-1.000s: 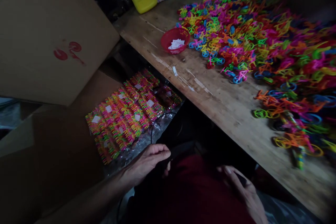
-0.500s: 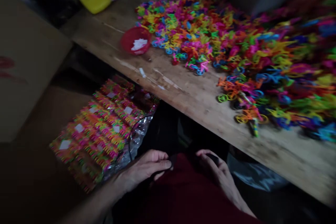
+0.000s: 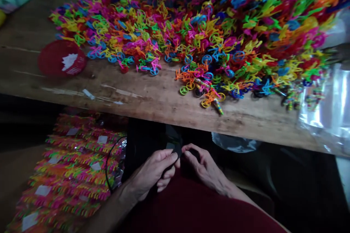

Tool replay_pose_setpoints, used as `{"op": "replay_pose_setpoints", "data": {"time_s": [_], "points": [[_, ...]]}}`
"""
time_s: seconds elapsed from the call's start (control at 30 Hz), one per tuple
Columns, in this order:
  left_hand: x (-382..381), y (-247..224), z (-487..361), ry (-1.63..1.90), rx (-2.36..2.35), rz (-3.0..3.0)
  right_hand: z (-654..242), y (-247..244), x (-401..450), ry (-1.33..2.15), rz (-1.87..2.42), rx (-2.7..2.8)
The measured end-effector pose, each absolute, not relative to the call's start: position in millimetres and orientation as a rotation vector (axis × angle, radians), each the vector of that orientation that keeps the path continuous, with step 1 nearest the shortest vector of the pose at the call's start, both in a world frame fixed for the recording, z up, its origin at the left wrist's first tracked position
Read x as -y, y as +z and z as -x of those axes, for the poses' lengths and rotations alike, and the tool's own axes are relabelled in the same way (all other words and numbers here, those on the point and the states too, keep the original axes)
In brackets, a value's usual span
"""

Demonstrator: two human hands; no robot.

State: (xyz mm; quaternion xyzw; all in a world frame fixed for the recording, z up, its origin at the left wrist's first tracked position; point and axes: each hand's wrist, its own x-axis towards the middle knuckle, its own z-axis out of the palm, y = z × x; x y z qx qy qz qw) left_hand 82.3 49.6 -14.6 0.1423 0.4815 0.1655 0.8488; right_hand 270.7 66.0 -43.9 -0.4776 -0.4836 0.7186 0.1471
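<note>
Left hand: low in the lap below the counter edge, fingers curled, thumb and forefinger pinched on a small black object
Right hand: just beside the left, fingertips meeting it at the same black object; fingers bent, not fully closed
Black object: small, dark, hard to make out in the dim light (cannot tell what it is); sits between both hands' fingertips, over a dark red lap
Black cord: thin loop curving at the left wrist, near the packets
Counter: worn bare wood, scratched, w/ pale tape scraps near the front edge
Toy bikes: huge loose heap of tiny plastic bicycles, neon pink, green, orange, yellow, blue; thin frames, round spoked wheels, glossy
Red basket: small round mesh plastic, white paper slips inside, left of the heap
Bagged packets: rows of bikes in clear crinkly film w/ white labels, stacked below the counter on the left
Clear bags: shiny soft film at the counter's right end
Risk, grip: the object is held by fingertips only, so a slip could drop it into the dark gap under the counter
Risk, cord: the loop sits close to the left wrist and could snag, tugging the packets
Risk, heap: strays lie near the front edge; a knock could send them off
</note>
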Motion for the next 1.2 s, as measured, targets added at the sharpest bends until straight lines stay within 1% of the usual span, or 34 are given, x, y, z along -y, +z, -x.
{"op": "replay_pose_setpoints", "data": {"time_s": [0.1, 0.23, 0.3, 0.47, 0.53, 0.67, 0.87, 1.0, 1.1, 1.2], "points": [[-51, -19, -87, 0.372, -0.932, -0.193, -278, -34, -69, 2.095, 1.341, 1.358], [-48, -26, -90, 0.478, -0.921, -0.087, -288, -36, -65, 2.156, 1.397, 1.046], [-47, -28, -94, 0.471, -0.943, -0.112, -291, -42, -63, 2.164, 1.423, 0.904], [-47, -25, -103, 0.376, -1.015, -0.218, -293, -55, -63, 2.282, 1.191, 0.385], [-47, -25, -105, 0.342, -1.064, -0.255, -295, -58, -63, 2.3, 1.113, 0.295], [-45, -32, -106, 0.32, -1.096, -0.275, -303, -63, -64, 2.33, 0.98, 0.225], [-44, -34, -107, 0.304, -1.088, -0.367, -303, -71, -63, 2.374, 0.908, 0.158], [-54, -36, -99, 0.273, -1.057, -0.419, -297, -69, -61, 2.393, 0.95, 0.217], [-67, -40, -87, 0.254, -1.003, -0.439, -291, -61, -59, 2.469, 0.988, 0.336], [-78, -42, -80, 0.179, -0.921, -0.498, -284, -54, -58, 2.492, 1.105, 0.387]]}}
